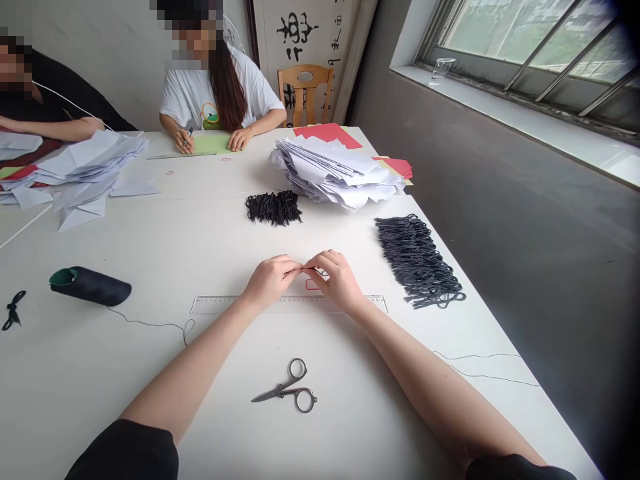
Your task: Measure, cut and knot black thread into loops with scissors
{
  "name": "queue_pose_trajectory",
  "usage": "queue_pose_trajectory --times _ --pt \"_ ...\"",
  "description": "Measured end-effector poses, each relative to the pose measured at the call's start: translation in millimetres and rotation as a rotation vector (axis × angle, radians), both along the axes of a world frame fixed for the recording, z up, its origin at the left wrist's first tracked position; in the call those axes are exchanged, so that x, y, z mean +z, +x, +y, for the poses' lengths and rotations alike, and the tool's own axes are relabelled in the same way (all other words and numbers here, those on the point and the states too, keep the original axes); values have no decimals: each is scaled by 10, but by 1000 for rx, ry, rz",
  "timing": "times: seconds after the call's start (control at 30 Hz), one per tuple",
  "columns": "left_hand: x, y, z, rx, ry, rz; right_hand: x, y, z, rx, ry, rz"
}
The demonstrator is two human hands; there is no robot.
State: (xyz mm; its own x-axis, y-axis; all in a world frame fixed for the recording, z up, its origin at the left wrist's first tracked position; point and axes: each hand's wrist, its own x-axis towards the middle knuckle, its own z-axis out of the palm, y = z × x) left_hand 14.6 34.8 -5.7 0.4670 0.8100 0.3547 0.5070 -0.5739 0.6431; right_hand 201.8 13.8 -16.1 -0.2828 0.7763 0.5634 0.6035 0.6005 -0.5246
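Observation:
My left hand (273,279) and my right hand (336,277) meet at the fingertips above a clear ruler (290,305). Both pinch a thin dark thread (323,272), a small loop of which shows by my right fingers. A red-outlined mark (313,285) is on the table just below that loop. Nearer to me lie metal scissors (285,389), blades pointing left. A spool of black thread (95,285) rests on its side at the left, its loose strand trailing toward my left forearm.
Bundles of black cord loops lie at the centre (273,208) and right (419,260). Behind them is a paper stack (340,172). A knotted black cord (13,311) lies far left. Across the table, a person (223,93) holds a pen over green paper; another person sits at the left.

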Motion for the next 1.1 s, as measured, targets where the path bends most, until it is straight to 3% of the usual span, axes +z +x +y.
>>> queue_pose_trajectory --times 0.2,0.33,0.6,0.8,1.0,1.1 --pt "114 -41 39 -48 -234 -37 29 39 7 127 -369 239" --pt "202 -47 34 -63 -362 -62 73 48 -14 175 -508 301" --pt "200 -42 46 -79 -516 -175 76 74 7 234 -615 399" --pt "178 -33 36 86 -510 -266 72 54 28 226 -717 571" --pt "213 -50 44 -60 -657 -286 83 67 47 126 -690 667" --pt "207 -50 51 -47 -713 -383 68 73 44 118 -669 639"
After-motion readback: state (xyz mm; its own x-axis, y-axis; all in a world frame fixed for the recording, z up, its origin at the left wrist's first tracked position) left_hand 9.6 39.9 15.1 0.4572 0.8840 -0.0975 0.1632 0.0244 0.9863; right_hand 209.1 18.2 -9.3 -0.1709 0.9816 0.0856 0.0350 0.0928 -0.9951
